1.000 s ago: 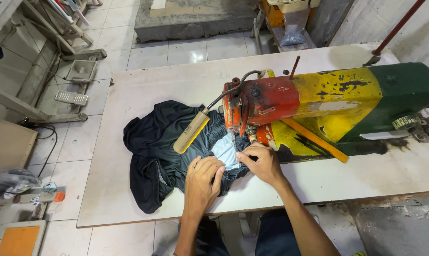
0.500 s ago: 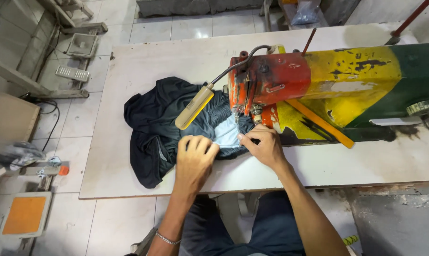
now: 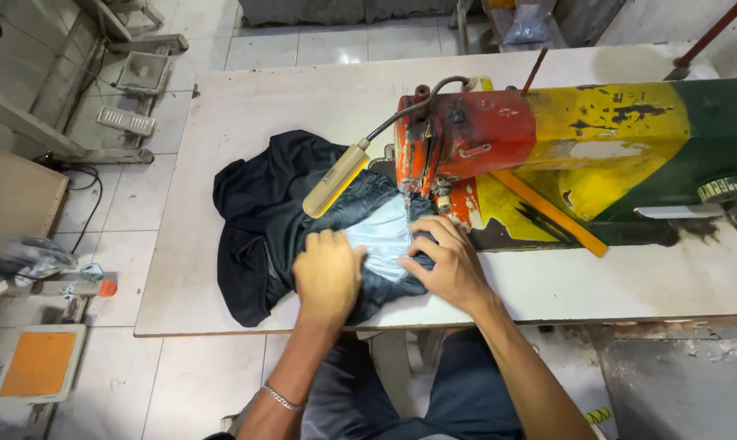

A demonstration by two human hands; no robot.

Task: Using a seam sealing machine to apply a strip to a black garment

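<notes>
Both hands, left hand (image 3: 328, 273) and right hand (image 3: 446, 265), press dark garment (image 3: 258, 204) beneath sewing machine (image 3: 548, 147).

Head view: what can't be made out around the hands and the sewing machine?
- Needle area: hidden under the red machine head.
- Fabric under the left hand and right hand: covered by them.
- Green end of the machine: cut off by the right edge.
- Blurred item at left: unidentifiable.

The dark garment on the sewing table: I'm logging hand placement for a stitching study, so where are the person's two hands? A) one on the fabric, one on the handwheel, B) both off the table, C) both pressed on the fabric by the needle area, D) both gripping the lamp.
C: the left hand and right hand both lie flat on the dark garment, flanking its pale patch just in front of the sewing machine head.
</notes>
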